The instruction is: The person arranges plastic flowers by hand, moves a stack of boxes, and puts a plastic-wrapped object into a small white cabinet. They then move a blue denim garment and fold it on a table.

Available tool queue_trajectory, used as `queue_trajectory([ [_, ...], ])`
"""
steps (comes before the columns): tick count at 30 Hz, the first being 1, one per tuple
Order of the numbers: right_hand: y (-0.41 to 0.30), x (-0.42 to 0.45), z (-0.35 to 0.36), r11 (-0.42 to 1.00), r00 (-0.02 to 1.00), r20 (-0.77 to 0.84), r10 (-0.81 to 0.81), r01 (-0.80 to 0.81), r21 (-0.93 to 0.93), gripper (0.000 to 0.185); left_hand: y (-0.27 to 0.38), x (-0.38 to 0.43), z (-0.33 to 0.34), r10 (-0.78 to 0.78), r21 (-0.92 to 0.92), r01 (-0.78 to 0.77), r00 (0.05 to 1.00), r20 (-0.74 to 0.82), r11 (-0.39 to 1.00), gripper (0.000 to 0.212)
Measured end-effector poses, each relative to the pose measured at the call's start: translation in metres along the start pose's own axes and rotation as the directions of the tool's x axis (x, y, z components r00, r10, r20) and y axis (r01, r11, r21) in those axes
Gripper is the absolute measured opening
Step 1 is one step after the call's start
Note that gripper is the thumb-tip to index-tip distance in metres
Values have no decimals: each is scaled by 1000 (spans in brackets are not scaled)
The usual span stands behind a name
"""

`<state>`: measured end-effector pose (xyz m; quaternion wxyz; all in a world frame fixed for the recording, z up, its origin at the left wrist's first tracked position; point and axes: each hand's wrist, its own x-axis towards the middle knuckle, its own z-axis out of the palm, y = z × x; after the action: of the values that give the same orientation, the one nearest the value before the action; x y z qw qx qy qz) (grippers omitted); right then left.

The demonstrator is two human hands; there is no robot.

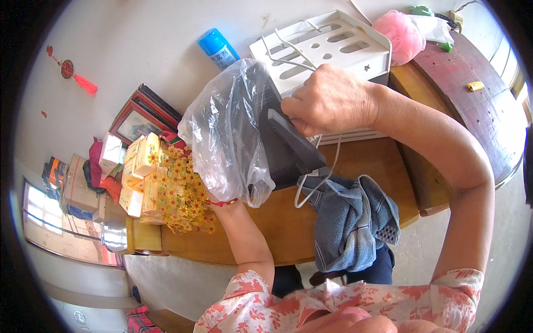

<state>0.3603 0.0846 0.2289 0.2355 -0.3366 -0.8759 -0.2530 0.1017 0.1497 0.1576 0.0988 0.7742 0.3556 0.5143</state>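
Observation:
My right hand (329,100) is closed in a fist around a white cable (290,43); loops stick out above and below it. Just left of that fist is a black plastic electronic device (287,145) with a raised flat part and a vented edge. A clear plastic bag (229,120) covers the device's left side. My left hand reaches up under the bag, wearing a red bracelet (223,203) at the wrist; its fingers are hidden by the crumpled plastic. Lower down, the white cable hangs over a blue-grey towel (354,220) at the front edge of the wooden table (266,237).
Behind my right hand stands a white slotted rack (325,45), with a pink bath puff (399,37) beside it. A blue-capped spray can (218,48) is by the wall. Yellow artificial flowers (181,187), tissue packs (139,170) and picture frames (143,116) crowd the left side.

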Motion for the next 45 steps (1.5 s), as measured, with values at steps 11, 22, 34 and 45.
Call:
queue_trajectory([
  [11, 7, 18, -11, 999, 968, -249, -38, 36, -11, 31, -35, 8, -5, -212, -890, 82, 977, -16, 448, 50],
  [22, 12, 24, -36, 351, 621, 711, 329, -780, 519, 62, -37, -26, 3, -217, -773, 143, 914, 342, -618, 41],
  [34, 23, 23, -4, -274, 499, 351, 792, -222, 936, 43, 95, 88, 76, -235, -963, 180, 946, 225, -198, 45],
  [45, 144, -70, -65, -59, 349, 180, 920, -331, 942, 39, 114, 168, 132, -224, -762, 640, 760, 610, 97, 31],
])
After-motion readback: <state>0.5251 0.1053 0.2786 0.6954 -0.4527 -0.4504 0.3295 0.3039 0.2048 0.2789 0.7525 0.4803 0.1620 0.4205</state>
